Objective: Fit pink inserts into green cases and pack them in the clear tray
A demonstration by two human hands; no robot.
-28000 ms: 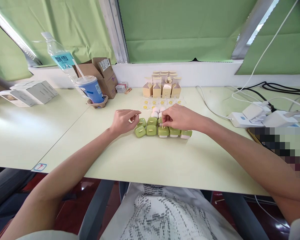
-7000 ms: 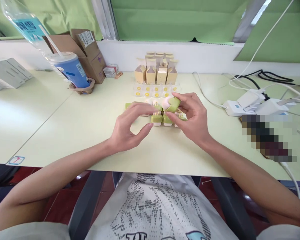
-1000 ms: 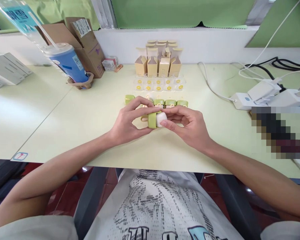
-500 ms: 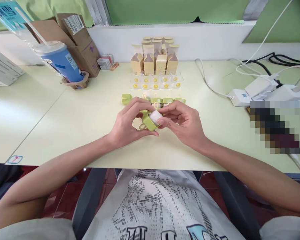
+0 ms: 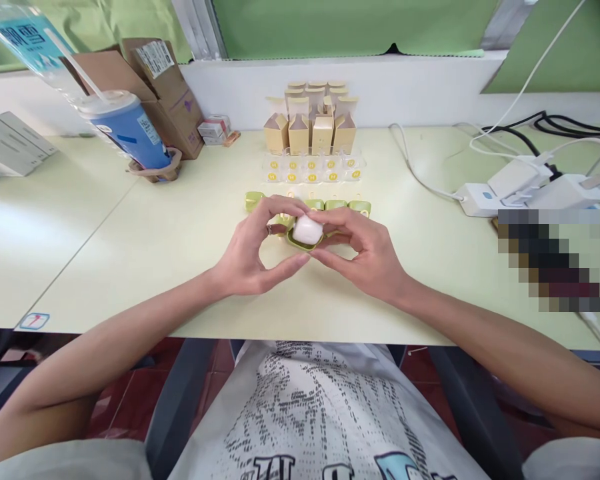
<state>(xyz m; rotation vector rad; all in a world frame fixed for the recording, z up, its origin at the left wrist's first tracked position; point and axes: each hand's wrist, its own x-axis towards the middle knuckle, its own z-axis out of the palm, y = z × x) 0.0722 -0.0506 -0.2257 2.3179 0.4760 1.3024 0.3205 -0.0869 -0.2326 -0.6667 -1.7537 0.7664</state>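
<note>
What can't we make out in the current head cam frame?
All in the head view:
Inside of the held green case: mostly hidden by the white piece.
Count of other green cases: left hand and right hand block some.
Bottle top: cut by the top edge.
White boxes: cut by the left edge.
Dark item: pixelated.

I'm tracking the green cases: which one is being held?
The frontmost green case, a white block at its opening, gripped by the left hand and right hand; the others sit farther back.
</note>
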